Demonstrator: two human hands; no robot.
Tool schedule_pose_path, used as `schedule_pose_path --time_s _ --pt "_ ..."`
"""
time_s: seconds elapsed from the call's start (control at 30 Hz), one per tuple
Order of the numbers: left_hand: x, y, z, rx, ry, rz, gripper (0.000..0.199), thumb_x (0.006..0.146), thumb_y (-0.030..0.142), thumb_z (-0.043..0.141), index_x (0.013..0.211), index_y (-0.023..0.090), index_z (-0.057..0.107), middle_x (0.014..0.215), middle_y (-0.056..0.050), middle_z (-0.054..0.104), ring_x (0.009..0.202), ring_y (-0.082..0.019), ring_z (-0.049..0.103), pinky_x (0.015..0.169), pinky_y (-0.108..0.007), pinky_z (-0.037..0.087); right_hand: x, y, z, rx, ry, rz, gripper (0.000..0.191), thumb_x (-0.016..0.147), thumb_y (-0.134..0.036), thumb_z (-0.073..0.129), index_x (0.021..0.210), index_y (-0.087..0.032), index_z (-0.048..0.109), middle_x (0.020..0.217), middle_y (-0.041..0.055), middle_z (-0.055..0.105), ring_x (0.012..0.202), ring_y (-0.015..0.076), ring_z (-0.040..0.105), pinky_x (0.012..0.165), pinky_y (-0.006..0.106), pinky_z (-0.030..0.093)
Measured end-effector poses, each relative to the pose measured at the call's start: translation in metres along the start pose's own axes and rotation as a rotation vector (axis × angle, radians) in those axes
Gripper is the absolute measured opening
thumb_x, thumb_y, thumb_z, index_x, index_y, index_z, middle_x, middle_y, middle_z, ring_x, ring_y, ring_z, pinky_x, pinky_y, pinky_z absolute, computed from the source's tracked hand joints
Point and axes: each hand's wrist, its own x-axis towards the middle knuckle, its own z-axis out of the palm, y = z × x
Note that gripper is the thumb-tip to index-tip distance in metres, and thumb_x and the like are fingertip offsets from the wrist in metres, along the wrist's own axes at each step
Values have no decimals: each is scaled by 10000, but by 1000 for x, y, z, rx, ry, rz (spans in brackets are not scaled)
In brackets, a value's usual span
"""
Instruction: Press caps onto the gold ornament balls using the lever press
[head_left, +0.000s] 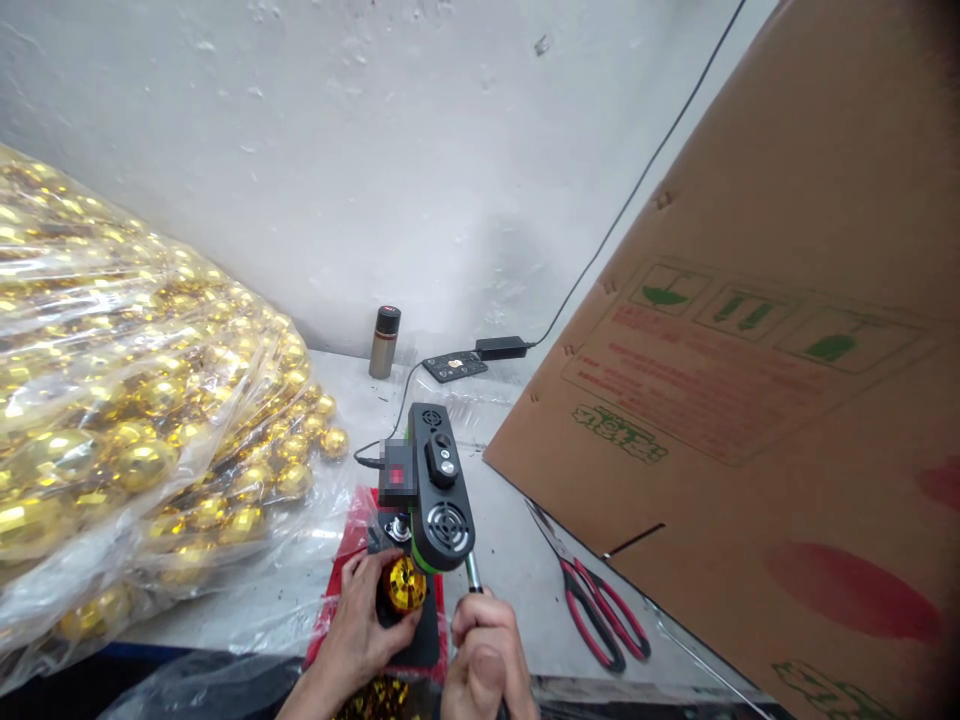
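My left hand [367, 615] is closed around a shiny gold faceted ball [406, 585], thumb and fingers on its sides. The ball sits at the front of a black machine [442, 500] with round vent grilles on top, above its dark base plate [424, 640]. My right hand [487, 655] is wrapped round the dark grip of a metal lever [472, 572] that comes out of the machine's right side. Whether the ball touches the part under the machine's head is hidden.
At left, a clear plastic bag [255, 370] bulges with gold balls. A big cardboard box [735, 400] leans in at right, beside red-and-black scissors [600, 610]. Behind stand a bottle [383, 342] and a corded black power adapter [501, 348]. Red sheeting [330, 600] lies beneath the machine.
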Motion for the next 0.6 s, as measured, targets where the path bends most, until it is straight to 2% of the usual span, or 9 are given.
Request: schedule_pose_path --time_s 0.2,0.37,0.6 --pt "1 4 1 -3 -19 -52 523 679 270 815 1195 209 753 1150 -124 789 1153 -391 678 1016 -586 599 0 -3 2 -7 16 12 451 1133 -323 414 701 -232 508 758 -36 570 696 137 536 982 380 512" --pt "1 -3 2 18 -40 -41 526 701 267 816 1220 203 753 1175 -130 786 1172 -398 662 1030 -599 590 -1 1 2 15 15 -11 424 1130 -299 411 722 -233 504 769 -36 563 697 133 528 1008 372 497" --pt "0 -11 1 38 -80 -37 523 739 286 829 1251 215 750 1195 -113 788 1193 -375 669 1045 -555 593 1 1 7 20 40 -61 431 1141 -289 392 723 -227 477 769 -49 536 688 117 497 1004 337 489"
